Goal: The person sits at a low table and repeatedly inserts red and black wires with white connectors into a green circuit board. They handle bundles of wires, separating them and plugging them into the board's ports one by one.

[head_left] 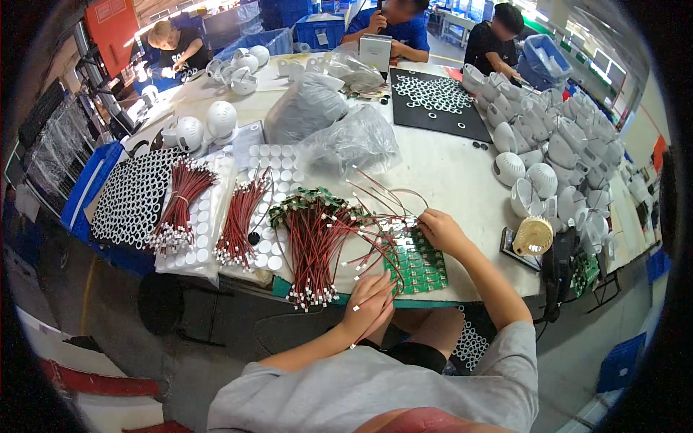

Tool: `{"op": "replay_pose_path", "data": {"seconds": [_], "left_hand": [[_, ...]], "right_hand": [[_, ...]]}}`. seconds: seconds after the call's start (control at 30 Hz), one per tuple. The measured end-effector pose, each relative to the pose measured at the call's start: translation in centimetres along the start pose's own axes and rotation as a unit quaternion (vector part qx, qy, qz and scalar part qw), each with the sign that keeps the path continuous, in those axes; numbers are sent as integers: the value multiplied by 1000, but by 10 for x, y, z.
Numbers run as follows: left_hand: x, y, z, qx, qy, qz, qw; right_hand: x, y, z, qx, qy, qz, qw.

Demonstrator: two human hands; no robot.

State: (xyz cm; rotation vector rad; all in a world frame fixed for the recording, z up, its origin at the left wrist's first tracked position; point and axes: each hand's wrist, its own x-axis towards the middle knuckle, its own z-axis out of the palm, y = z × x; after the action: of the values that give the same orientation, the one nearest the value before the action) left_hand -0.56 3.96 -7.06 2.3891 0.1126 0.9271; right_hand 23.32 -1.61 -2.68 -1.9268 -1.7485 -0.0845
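My left hand (369,307) is at the table's front edge, its fingers closed round several thin red cables; white plugs stick out below it. My right hand (442,229) pinches a red cable's end over the upper edge of a green circuit board panel (420,270). The small part between those fingertips is hidden. White connectors line the panel's top, and loose red cables (390,191) arch above it. Left of the panel lies a large bundle of red cables (317,245) with white plugs, small green boards (317,198) at its far end.
Two more cable bundles (189,195) (242,220) lie on sheets of white discs (274,252). White rings cover black mats (130,198) (440,105). Grey plastic bags (307,108) stand mid-table. White housings (538,137) pile up right, near a cream cup-shaped part (533,236). Three people work beyond.
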Motion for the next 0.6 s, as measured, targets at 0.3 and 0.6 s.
{"op": "replay_pose_path", "data": {"seconds": [0.3,0.6], "left_hand": [[2,5,-3,0,29,-10,1000],[2,3,1,8,61,7,998]], "right_hand": [[7,-6,-4,-21,-79,81,993],[10,-13,-22,-11,-31,106,994]]}}
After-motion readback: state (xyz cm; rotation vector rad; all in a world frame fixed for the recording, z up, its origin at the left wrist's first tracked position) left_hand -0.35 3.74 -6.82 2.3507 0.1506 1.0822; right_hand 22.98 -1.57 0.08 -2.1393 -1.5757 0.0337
